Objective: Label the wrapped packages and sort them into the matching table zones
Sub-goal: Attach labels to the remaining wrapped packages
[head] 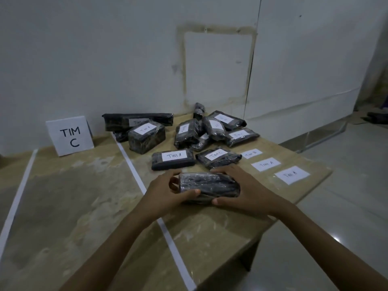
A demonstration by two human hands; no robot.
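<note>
A: What have the hands got?

B: An unlabelled wrapped package point(209, 186), just below the middle of the frame. The left hand point(168, 192) curls round its left end, thumb on the near face; the right hand point(241, 187) cups the right end, fingers over the top. Both are closed on it. I cannot tell whether it rests on the table point(63, 206) or is slightly raised.

A: And the step?

B: Labelling, I'd judge. Three loose labels lie right of centre: a "TIM B" label point(251, 153), a "TIM A" label point(266, 164) and a nearer "TIM A" label point(292, 174).

A: How to do it well?

B: Turn the flattest face up, hold the package steady with the left hand and free the right for the label. Press from the centre outward, since the plastic wrap is creased and glossy.

A: Then where?

B: The "TIM C" sign point(69, 135) at the left marks one zone, bounded by white tape lines point(134, 171). Match the label to a sign; the other signs are out of view.
</note>
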